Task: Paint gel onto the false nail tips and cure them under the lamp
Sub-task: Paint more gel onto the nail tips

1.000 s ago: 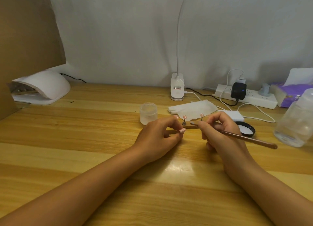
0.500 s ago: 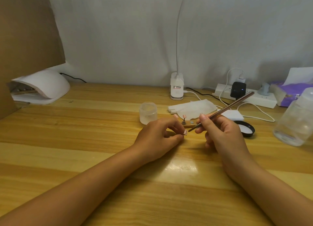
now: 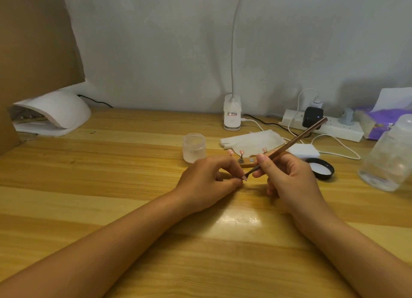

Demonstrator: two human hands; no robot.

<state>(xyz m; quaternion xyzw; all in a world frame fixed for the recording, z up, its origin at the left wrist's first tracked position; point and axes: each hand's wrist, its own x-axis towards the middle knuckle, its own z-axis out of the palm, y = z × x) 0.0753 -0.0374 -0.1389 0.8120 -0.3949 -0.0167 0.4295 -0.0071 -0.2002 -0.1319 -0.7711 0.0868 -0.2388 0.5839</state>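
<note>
Left hand (image 3: 209, 181) pinches one nail tip (image 3: 246, 178); right hand (image 3: 287, 177) grips brush (image 3: 296, 139), bristles on it. Mid-painting; curing looks pending, lamp (image 3: 55, 110) well left of hands.

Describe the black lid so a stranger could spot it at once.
Start at the white power strip along the wall at the right rear of the table. Come toward the person, past the white block, to the spot just beside the right hand. The lid lies flat there: a round black rim with a white inside, unlike the frosted jar and clear bottle nearby.
</note>
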